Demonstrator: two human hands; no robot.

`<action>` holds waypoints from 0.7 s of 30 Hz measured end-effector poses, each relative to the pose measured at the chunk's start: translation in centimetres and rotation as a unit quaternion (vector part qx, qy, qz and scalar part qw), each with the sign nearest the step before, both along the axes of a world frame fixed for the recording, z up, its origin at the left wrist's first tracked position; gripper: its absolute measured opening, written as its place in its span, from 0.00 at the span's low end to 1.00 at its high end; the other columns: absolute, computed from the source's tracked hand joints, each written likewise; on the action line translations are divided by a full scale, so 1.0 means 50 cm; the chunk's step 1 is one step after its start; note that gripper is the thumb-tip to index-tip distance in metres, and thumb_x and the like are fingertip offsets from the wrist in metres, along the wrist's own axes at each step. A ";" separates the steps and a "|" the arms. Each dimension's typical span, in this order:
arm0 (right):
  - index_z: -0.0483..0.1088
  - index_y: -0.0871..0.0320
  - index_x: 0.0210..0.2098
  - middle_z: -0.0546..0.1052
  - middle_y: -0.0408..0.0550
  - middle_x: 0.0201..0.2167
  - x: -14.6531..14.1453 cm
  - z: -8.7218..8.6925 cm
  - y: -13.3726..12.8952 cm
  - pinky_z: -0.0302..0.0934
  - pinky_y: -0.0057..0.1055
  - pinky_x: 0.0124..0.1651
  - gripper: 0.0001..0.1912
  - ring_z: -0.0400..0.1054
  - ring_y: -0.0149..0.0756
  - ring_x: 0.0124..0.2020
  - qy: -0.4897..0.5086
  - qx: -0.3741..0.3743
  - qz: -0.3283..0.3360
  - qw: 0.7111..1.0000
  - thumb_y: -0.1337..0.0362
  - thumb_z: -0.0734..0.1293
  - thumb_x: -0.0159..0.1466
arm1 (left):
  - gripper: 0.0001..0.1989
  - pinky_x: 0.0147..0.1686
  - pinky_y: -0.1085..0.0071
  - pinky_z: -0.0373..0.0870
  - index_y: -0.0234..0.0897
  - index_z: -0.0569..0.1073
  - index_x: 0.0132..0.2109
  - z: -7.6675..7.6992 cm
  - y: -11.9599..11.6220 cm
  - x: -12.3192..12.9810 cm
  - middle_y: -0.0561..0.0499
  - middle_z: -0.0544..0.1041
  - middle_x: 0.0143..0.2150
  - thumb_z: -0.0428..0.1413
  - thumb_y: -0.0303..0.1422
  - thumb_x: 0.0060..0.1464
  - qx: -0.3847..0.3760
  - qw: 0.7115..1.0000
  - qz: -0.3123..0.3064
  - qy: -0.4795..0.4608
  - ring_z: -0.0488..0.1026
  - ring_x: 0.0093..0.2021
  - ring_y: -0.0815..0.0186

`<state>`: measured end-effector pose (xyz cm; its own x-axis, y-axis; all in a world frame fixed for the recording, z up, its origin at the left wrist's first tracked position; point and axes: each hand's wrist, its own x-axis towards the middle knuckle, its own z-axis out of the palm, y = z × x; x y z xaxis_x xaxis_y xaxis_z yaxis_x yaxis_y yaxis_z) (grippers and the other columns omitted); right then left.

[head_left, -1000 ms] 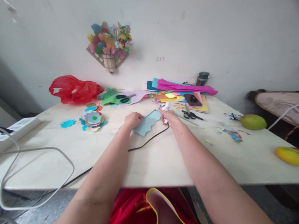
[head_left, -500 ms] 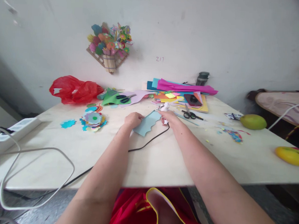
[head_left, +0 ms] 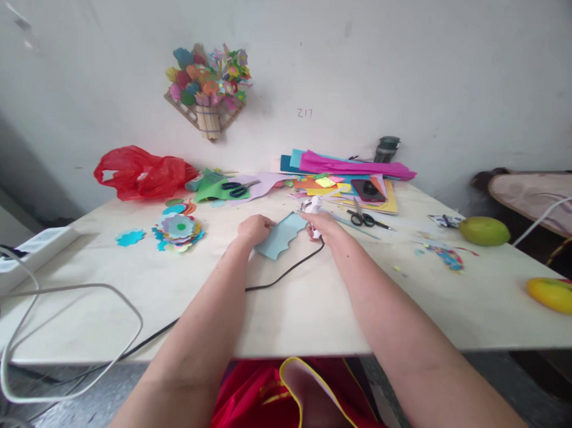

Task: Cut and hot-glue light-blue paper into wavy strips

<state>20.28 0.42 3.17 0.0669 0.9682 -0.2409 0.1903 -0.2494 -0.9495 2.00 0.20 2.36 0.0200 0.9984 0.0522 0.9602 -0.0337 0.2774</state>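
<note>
A light blue sheet (head_left: 281, 237) with a scalloped lower right edge lies between my hands at the table's middle. My left hand (head_left: 256, 229) pinches its left side. My right hand (head_left: 320, 225) is wrapped round a white glue gun (head_left: 315, 207), whose black cord runs down to the left. The gun's front end is at the sheet's upper corner. The tips of several fingers are hidden.
Left on the table (head_left: 212, 313) are stacked paper flowers (head_left: 181, 226), a red bag (head_left: 140, 173) and a power strip (head_left: 32, 250). Black scissors (head_left: 362, 218), a phone (head_left: 369, 190), coloured sheets and two mangoes (head_left: 484, 231) are to the right. Cables loop at the left front.
</note>
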 end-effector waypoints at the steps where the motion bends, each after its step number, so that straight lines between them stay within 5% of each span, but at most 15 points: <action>1: 0.59 0.59 0.22 0.59 0.36 0.06 0.000 0.000 0.000 0.55 0.22 0.15 0.13 0.53 0.24 0.10 0.002 0.002 0.001 1.000 0.61 0.65 0.59 | 0.17 0.43 0.68 0.66 0.52 0.74 0.46 0.000 0.000 0.000 0.54 0.75 0.47 0.50 0.34 0.50 0.000 1.000 0.001 0.000 0.71 0.45 0.61; 21: 0.64 0.63 0.28 0.68 0.43 0.13 -0.003 0.007 -0.008 0.57 0.23 0.13 0.17 0.56 0.24 0.11 0.007 -0.011 0.008 1.000 0.53 0.63 0.59 | 0.17 0.44 0.69 0.66 0.52 0.74 0.46 -0.002 0.001 0.000 0.55 0.75 0.47 0.50 0.33 0.49 0.002 1.000 0.003 -0.005 0.71 0.46 0.62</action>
